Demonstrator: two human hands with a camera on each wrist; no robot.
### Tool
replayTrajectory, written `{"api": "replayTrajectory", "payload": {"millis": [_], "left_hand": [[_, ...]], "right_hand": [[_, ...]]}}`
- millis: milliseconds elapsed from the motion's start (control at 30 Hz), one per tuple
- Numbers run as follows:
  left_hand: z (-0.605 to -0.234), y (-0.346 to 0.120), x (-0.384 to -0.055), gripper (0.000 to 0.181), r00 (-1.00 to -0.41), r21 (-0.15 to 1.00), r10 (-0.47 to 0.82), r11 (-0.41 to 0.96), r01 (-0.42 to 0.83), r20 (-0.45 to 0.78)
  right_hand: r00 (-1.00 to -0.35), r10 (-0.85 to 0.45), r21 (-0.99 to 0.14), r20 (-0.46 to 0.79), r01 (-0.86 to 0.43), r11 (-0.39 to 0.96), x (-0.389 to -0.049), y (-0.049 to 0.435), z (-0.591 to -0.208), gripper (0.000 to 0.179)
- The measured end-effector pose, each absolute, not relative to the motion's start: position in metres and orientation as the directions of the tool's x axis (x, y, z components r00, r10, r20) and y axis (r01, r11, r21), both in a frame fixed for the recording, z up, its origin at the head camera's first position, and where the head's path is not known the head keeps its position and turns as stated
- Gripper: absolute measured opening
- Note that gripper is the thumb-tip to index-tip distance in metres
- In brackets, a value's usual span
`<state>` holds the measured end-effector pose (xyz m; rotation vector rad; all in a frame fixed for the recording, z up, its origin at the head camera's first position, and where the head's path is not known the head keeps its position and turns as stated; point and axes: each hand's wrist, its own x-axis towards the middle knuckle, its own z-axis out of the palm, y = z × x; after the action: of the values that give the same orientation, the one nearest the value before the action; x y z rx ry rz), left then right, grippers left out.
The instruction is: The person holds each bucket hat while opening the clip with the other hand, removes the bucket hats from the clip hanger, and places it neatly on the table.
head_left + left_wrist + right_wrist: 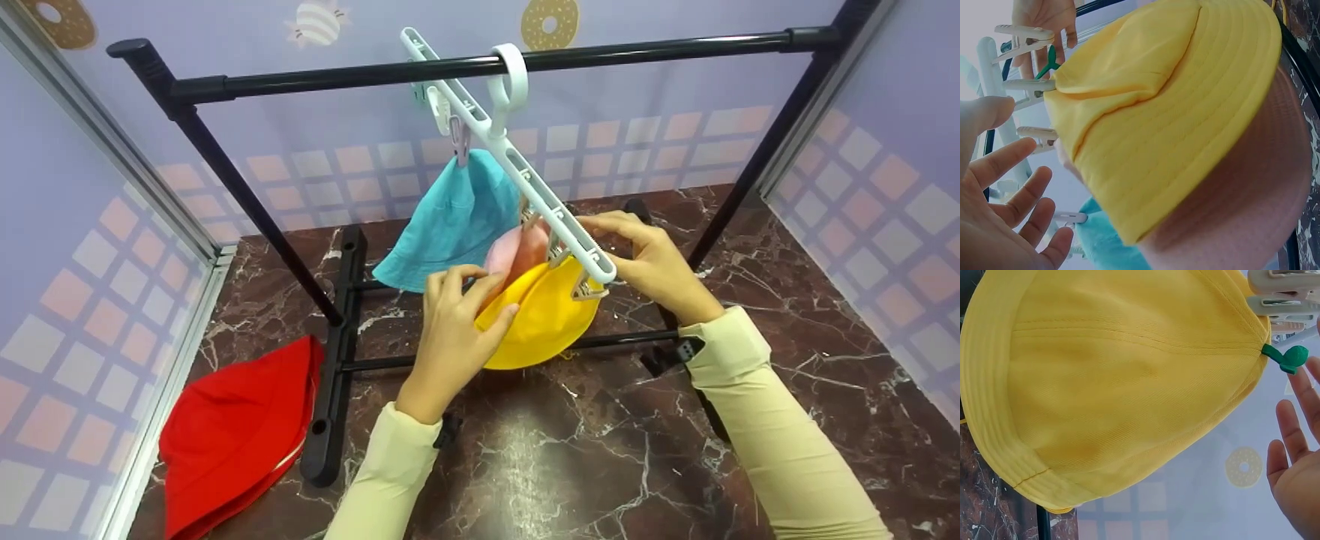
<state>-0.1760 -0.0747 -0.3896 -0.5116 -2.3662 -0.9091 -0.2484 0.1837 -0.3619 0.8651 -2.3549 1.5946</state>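
Observation:
A yellow bucket hat (544, 319) with a green sprout tip (1292, 359) hangs from a clip (1030, 85) on a white clip hanger (551, 202). Behind it hangs a pink hat (1241, 197), and farther back a light blue hat (450, 217). My left hand (454, 322) is at the yellow hat's left side; the left wrist view shows its fingers spread, apart from the cloth and holding nothing. My right hand (652, 262) stands at the hanger's right side near the sprout, its fingers loosely extended. Whether a fingertip touches the sprout I cannot tell.
The hanger hooks over the top bar (652, 52) of a black rack. A red hat (236, 427) lies on the dark marbled surface (570, 465) at the left, beside the rack's foot (330, 427). Patterned walls (892, 150) enclose the sides and back.

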Motion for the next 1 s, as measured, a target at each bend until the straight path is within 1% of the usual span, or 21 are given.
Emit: {"api": "replayTrajectory", "payload": {"millis": [300,733,1000], "left_hand": [[-0.389,-0.065,-0.182,0.034,-0.752,0.428,0.187,0.725,0.539,0.632],[-0.391,-0.059,-0.188,0.03,-0.73,0.375,0.187,0.758,0.533,0.658],[-0.394,-0.059,-0.19,0.028,-0.733,0.369,0.182,0.77,0.521,0.655]], "right_hand": [[-0.802,-0.413,-0.814,0.431,-0.543,0.206,-0.253,0.179,-0.358,0.043],[-0.759,-0.451,-0.756,0.47,-0.61,0.237,-0.255,0.172,-0.356,0.042],[-0.76,-0.466,-0.758,0.453,-0.603,0.247,-0.254,0.167,-0.354,0.043]]}}
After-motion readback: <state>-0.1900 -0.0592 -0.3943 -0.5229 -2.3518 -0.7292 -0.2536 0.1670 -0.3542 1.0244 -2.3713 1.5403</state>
